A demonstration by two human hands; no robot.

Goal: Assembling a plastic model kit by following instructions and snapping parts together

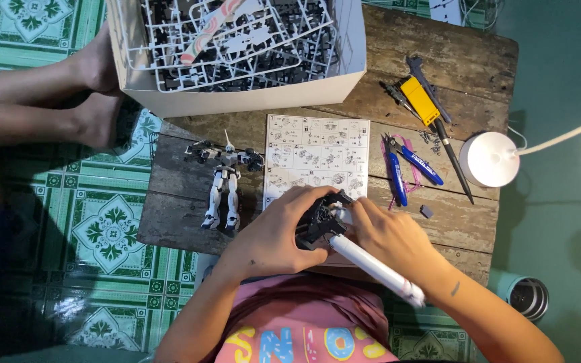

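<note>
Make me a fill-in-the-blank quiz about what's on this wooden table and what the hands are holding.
1. Both hands hold a black plastic model part with a long ____ tube attached.
2. The blue-handled nippers lie to the ____ of the printed instruction sheet.
3. The white robot figure lies on the ____ wooden table.
4. The white cardboard box holds plastic part ____.

Missing words: white; right; brown; frames

A black plastic model assembly (322, 218) with a long white barrel-shaped piece (374, 266) slanting down to the right, held just above the worktop's (452, 228) near edge.
</note>
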